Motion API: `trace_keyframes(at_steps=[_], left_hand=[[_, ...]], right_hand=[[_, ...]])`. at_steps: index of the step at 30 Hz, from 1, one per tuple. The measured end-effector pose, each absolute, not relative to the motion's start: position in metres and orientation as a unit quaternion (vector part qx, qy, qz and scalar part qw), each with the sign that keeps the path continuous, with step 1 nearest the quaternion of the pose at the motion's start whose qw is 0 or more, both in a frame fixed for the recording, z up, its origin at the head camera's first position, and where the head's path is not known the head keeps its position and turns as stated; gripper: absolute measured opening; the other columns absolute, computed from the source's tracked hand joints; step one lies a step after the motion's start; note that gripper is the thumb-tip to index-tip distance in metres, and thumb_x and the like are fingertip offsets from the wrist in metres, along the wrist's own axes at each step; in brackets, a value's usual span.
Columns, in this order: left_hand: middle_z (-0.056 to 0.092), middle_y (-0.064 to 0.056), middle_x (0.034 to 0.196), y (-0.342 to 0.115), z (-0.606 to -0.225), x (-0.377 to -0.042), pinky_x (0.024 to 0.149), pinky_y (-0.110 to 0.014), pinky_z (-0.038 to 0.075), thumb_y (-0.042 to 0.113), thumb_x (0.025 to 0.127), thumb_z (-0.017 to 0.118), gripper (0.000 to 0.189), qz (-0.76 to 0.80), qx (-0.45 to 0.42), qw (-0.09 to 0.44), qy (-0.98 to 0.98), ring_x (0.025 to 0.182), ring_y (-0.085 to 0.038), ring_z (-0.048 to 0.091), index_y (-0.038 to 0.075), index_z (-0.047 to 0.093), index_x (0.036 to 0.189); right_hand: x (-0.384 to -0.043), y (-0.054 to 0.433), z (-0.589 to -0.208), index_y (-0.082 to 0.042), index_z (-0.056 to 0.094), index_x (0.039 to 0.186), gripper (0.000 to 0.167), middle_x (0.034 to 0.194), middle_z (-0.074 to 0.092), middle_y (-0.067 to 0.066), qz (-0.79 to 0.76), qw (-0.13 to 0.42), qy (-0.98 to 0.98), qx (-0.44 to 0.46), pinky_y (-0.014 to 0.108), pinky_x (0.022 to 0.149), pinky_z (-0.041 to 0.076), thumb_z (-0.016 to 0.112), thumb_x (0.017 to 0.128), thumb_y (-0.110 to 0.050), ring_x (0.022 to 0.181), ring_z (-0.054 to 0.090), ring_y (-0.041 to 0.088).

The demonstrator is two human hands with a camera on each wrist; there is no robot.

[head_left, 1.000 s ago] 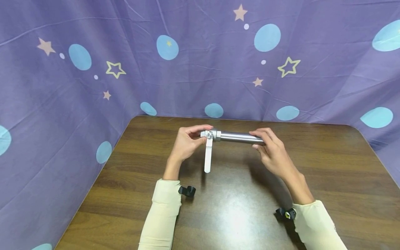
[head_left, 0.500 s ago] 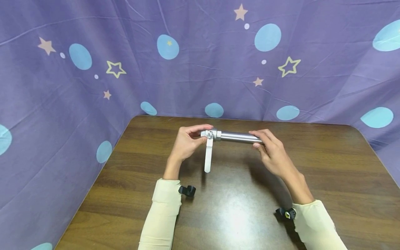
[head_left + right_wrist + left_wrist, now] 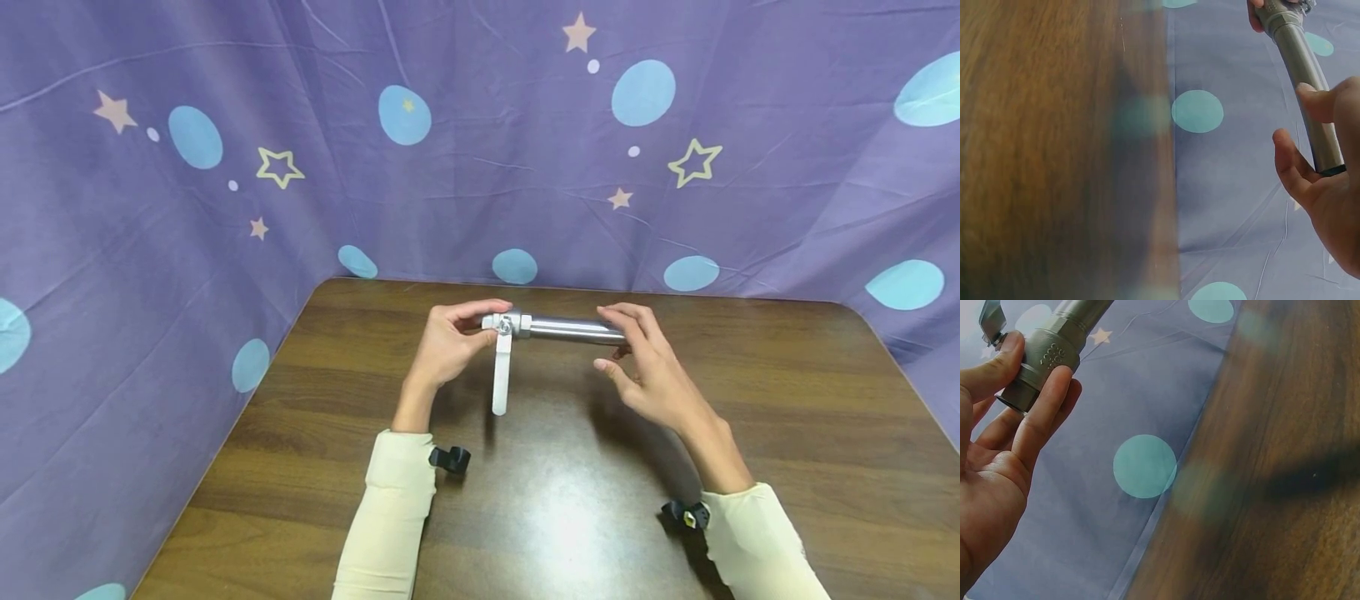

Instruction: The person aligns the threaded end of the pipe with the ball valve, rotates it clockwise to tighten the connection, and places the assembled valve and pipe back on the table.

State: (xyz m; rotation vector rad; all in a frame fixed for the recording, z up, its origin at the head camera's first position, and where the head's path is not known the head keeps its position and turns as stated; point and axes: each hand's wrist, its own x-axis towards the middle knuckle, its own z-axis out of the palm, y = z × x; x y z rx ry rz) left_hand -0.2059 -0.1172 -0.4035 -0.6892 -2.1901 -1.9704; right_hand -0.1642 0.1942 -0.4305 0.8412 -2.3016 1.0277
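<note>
In the head view my left hand (image 3: 442, 346) pinches a metal ball valve (image 3: 514, 324) between thumb and fingers, above the table. Its pale lever handle (image 3: 500, 379) points toward me. A smooth steel pipe (image 3: 573, 329) extends from the valve to the right, nearly level. My right hand (image 3: 656, 375) is around the pipe's far end with thumb and fingers spread; the thumb stands off below the pipe. The right wrist view shows the pipe's dark open end (image 3: 1333, 170) between the spread digits. Raised lettering shows on the valve body (image 3: 1050, 356) in the left wrist view.
Beneath the hands lies a brown wooden table (image 3: 337, 483) with rounded far corners. A purple curtain (image 3: 480, 167) with stars and blue dots hangs behind and along the left side. Black wrist mounts (image 3: 450, 460) sit at both sleeves.
My right thumb and fingers have loosened and spread away from the pipe's end. The left hand and the valve have stayed almost still.
</note>
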Motion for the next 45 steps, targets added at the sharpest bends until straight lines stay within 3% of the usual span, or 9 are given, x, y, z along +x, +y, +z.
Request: trace_keyframes(at_steps=[2, 5, 9, 12, 16, 20, 27, 39, 45], left_hand=[[0.077, -0.028, 0.121, -0.1176, -0.4035, -0.2059, 0.088, -0.024, 0.063, -0.018, 0.082, 0.074, 0.039, -0.651, -0.228, 0.059, -0.722, 0.097, -0.006, 0.075, -0.009, 0.077, 0.119], [0.077, -0.028, 0.120, -0.1184, -0.4026, -0.2057, 0.091, -0.033, 0.064, -0.017, 0.083, 0.074, 0.038, -0.648, -0.229, 0.060, -0.724, 0.097, -0.005, 0.075, -0.008, 0.077, 0.120], [0.078, -0.027, 0.120, -0.1192, -0.4026, -0.2055, 0.093, -0.039, 0.064, -0.016, 0.083, 0.074, 0.038, -0.644, -0.229, 0.059, -0.728, 0.098, -0.005, 0.075, -0.008, 0.077, 0.120], [0.077, -0.026, 0.121, -0.1187, -0.4034, -0.2061, 0.092, -0.033, 0.064, -0.017, 0.083, 0.074, 0.039, -0.644, -0.229, 0.058, -0.727, 0.100, -0.006, 0.076, -0.008, 0.077, 0.120], [0.077, -0.026, 0.122, -0.1181, -0.4036, -0.2059, 0.092, -0.030, 0.064, -0.017, 0.083, 0.075, 0.038, -0.646, -0.229, 0.058, -0.726, 0.101, -0.006, 0.075, -0.008, 0.077, 0.120], [0.077, -0.026, 0.122, -0.1183, -0.4037, -0.2060, 0.093, -0.033, 0.064, -0.018, 0.083, 0.074, 0.039, -0.647, -0.230, 0.058, -0.724, 0.102, -0.006, 0.075, -0.008, 0.077, 0.120], [0.077, -0.025, 0.122, -0.1191, -0.4039, -0.2064, 0.095, -0.039, 0.064, -0.018, 0.083, 0.073, 0.038, -0.642, -0.233, 0.061, -0.727, 0.104, -0.006, 0.075, -0.007, 0.078, 0.120], [0.078, -0.026, 0.120, -0.1189, -0.4059, -0.2064, 0.088, -0.024, 0.063, -0.018, 0.083, 0.072, 0.039, -0.646, -0.226, 0.060, -0.727, 0.098, -0.006, 0.075, -0.006, 0.078, 0.119], [0.078, -0.026, 0.120, -0.1177, -0.4045, -0.2061, 0.088, -0.024, 0.062, -0.017, 0.084, 0.072, 0.038, -0.645, -0.229, 0.060, -0.726, 0.098, -0.006, 0.075, -0.006, 0.078, 0.120]], right_hand=[[-0.1642, 0.1937, -0.4305, -0.005, 0.048, 0.157, 0.084, 0.154, 0.047, 0.023, 0.369, 0.239, -0.842, 0.314, 0.014, 0.085, 0.056, 0.084, 0.083, 0.010, 0.101, 0.062, 0.019], [-0.1649, 0.1928, -0.4305, -0.006, 0.047, 0.159, 0.090, 0.157, 0.044, 0.025, 0.345, 0.253, -0.845, 0.322, 0.012, 0.088, 0.054, 0.085, 0.080, 0.014, 0.102, 0.064, 0.021], [-0.1655, 0.1915, -0.4296, -0.006, 0.049, 0.157, 0.091, 0.156, 0.044, 0.027, 0.325, 0.270, -0.844, 0.331, 0.024, 0.084, 0.061, 0.080, 0.076, 0.021, 0.105, 0.068, 0.026], [-0.1657, 0.1917, -0.4290, -0.005, 0.050, 0.156, 0.089, 0.154, 0.046, 0.028, 0.324, 0.274, -0.843, 0.331, 0.034, 0.079, 0.064, 0.072, 0.076, 0.026, 0.100, 0.069, 0.025], [-0.1663, 0.1916, -0.4290, -0.003, 0.055, 0.151, 0.076, 0.148, 0.053, 0.025, 0.329, 0.287, -0.841, 0.322, 0.022, 0.089, 0.057, 0.067, 0.082, 0.026, 0.107, 0.068, 0.027], [-0.1657, 0.1914, -0.4294, -0.001, 0.059, 0.142, 0.060, 0.138, 0.058, 0.021, 0.336, 0.294, -0.840, 0.308, 0.022, 0.099, 0.046, 0.068, 0.087, 0.023, 0.119, 0.063, 0.031], [-0.1654, 0.1912, -0.4286, 0.003, 0.063, 0.135, 0.050, 0.128, 0.062, 0.020, 0.362, 0.297, -0.826, 0.312, 0.012, 0.108, 0.041, 0.071, 0.088, 0.020, 0.115, 0.064, 0.032], [-0.1646, 0.1938, -0.4256, 0.000, 0.068, 0.136, 0.050, 0.125, 0.069, 0.016, 0.392, 0.295, -0.813, 0.314, 0.009, 0.097, 0.044, 0.074, 0.089, 0.016, 0.108, 0.065, 0.024], [-0.1650, 0.1949, -0.4258, -0.002, 0.070, 0.136, 0.048, 0.124, 0.070, 0.015, 0.397, 0.289, -0.816, 0.305, 0.011, 0.098, 0.044, 0.074, 0.090, 0.014, 0.109, 0.066, 0.024]])
